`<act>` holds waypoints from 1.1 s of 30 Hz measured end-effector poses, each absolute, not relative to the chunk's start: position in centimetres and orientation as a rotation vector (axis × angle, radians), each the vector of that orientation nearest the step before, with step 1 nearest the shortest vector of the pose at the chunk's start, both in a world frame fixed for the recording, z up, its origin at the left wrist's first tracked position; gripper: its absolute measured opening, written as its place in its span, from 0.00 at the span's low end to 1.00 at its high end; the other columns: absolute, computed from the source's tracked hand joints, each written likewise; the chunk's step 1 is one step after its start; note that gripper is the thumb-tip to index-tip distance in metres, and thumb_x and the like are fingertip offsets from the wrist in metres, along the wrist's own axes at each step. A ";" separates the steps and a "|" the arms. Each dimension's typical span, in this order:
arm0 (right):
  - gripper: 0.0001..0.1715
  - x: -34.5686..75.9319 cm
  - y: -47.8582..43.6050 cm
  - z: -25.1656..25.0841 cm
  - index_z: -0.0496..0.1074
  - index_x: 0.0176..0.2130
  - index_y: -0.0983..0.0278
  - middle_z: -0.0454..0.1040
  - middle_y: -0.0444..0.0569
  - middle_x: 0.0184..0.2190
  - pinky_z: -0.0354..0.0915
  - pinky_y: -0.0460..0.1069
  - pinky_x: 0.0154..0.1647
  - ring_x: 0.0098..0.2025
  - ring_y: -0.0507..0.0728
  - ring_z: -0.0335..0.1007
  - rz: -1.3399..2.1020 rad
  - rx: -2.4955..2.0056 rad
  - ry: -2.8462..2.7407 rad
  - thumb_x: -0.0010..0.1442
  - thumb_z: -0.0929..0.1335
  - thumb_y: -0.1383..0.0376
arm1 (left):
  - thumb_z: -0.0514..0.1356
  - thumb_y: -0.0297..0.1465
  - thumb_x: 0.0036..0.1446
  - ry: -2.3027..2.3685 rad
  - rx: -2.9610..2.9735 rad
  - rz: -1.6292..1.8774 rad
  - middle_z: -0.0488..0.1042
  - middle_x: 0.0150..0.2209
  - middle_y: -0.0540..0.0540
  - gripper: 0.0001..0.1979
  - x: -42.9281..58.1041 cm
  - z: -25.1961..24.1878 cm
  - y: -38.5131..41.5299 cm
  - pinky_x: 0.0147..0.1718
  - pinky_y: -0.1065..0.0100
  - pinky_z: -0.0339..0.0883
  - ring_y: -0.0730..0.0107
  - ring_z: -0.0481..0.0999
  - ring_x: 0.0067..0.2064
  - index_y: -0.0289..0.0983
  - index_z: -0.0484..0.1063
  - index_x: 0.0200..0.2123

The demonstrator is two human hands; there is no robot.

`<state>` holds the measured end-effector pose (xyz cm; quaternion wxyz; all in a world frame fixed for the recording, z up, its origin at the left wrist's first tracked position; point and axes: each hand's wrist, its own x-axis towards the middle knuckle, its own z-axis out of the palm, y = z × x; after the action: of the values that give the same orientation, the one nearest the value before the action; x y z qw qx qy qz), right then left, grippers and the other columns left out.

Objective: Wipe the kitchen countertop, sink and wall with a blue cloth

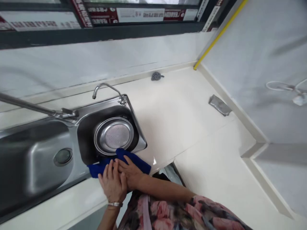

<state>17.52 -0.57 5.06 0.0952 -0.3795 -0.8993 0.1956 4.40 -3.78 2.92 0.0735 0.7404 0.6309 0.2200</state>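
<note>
The cloth is spread along the sink's front edge. The left hand's fingers are laid straight, unclenched; the right hand's grip cannot be told. Pressure is best spread evenly.

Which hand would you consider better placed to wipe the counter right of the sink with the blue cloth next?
Probably the right hand: it rests on the blue cloth, nearer that stretch of counter, and its forearm extends from that side. The left hand lies farther left.
</note>
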 end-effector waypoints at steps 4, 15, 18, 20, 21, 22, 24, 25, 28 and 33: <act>0.36 21.9 -0.4 4.5 0.57 0.69 0.65 0.53 0.59 0.72 0.46 0.70 0.73 0.74 0.66 0.43 0.640 -1.247 -2.556 0.66 0.66 0.61 | 0.49 0.36 0.68 1.759 2.292 0.597 0.62 0.68 0.30 0.31 8.8 2.9 -2.2 0.67 0.33 0.41 0.41 0.58 0.69 0.36 0.51 0.72; 0.35 31.0 1.8 3.9 0.62 0.67 0.66 0.58 0.56 0.71 0.40 0.61 0.77 0.74 0.60 0.45 0.674 -1.118 -2.501 0.63 0.67 0.65 | 0.48 0.38 0.68 1.758 2.245 0.623 0.62 0.67 0.29 0.31 18.0 3.0 0.0 0.69 0.36 0.38 0.42 0.57 0.68 0.30 0.53 0.70; 0.34 32.3 3.7 3.2 0.64 0.66 0.66 0.62 0.57 0.69 0.41 0.63 0.76 0.73 0.61 0.47 0.699 -0.986 -2.535 0.63 0.68 0.64 | 0.48 0.38 0.69 1.831 2.179 0.680 0.61 0.67 0.28 0.31 19.5 2.7 0.8 0.68 0.35 0.43 0.44 0.59 0.68 0.30 0.52 0.70; 0.33 33.0 5.1 2.9 0.64 0.66 0.65 0.62 0.57 0.69 0.41 0.64 0.76 0.73 0.61 0.47 0.707 -0.948 -2.550 0.63 0.68 0.63 | 0.48 0.38 0.69 1.844 2.132 0.698 0.59 0.68 0.28 0.31 20.2 2.6 1.7 0.67 0.36 0.47 0.44 0.58 0.69 0.30 0.51 0.70; 0.34 33.2 5.8 2.9 0.65 0.65 0.65 0.62 0.57 0.69 0.41 0.64 0.76 0.73 0.61 0.47 0.707 -0.941 -2.557 0.62 0.68 0.62 | 0.48 0.38 0.69 1.841 2.110 0.711 0.58 0.68 0.27 0.31 20.5 2.6 2.3 0.67 0.37 0.49 0.44 0.57 0.69 0.30 0.51 0.70; 0.34 33.4 6.5 2.9 0.65 0.65 0.64 0.62 0.57 0.69 0.40 0.64 0.76 0.73 0.62 0.47 0.706 -0.938 -2.562 0.62 0.69 0.61 | 0.48 0.39 0.69 1.832 2.092 0.727 0.57 0.69 0.26 0.31 20.7 2.6 2.9 0.67 0.37 0.50 0.44 0.57 0.70 0.30 0.51 0.70; 0.35 33.8 7.7 3.0 0.65 0.65 0.64 0.61 0.56 0.69 0.40 0.64 0.76 0.73 0.62 0.47 0.700 -0.948 -2.567 0.61 0.69 0.59 | 0.48 0.39 0.69 1.799 2.052 0.762 0.55 0.69 0.26 0.32 21.1 2.5 4.1 0.66 0.37 0.52 0.43 0.56 0.70 0.30 0.50 0.71; 0.35 33.9 8.3 3.1 0.66 0.65 0.64 0.61 0.56 0.69 0.40 0.64 0.76 0.73 0.62 0.47 0.695 -0.956 -2.569 0.62 0.69 0.59 | 0.49 0.40 0.69 1.780 2.031 0.781 0.54 0.70 0.26 0.32 21.2 2.5 4.8 0.66 0.37 0.52 0.43 0.56 0.70 0.30 0.50 0.71; 0.34 34.1 9.6 3.4 0.66 0.66 0.63 0.61 0.56 0.70 0.39 0.63 0.76 0.74 0.62 0.46 0.668 -0.975 -2.576 0.63 0.69 0.58 | 0.49 0.40 0.69 1.743 1.977 0.824 0.50 0.71 0.26 0.33 21.5 2.2 6.2 0.67 0.38 0.52 0.42 0.53 0.71 0.31 0.48 0.72; 0.34 34.0 11.0 3.7 0.64 0.67 0.63 0.58 0.54 0.71 0.38 0.62 0.76 0.74 0.61 0.44 0.625 -1.021 -2.575 0.65 0.67 0.58 | 0.49 0.40 0.69 1.732 1.959 0.866 0.45 0.73 0.25 0.35 21.5 1.5 7.9 0.68 0.39 0.51 0.43 0.48 0.73 0.31 0.43 0.73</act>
<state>33.95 11.05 3.72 0.1505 -0.3556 -0.8964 0.2175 21.52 7.90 1.45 0.1925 0.6980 0.6170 0.3084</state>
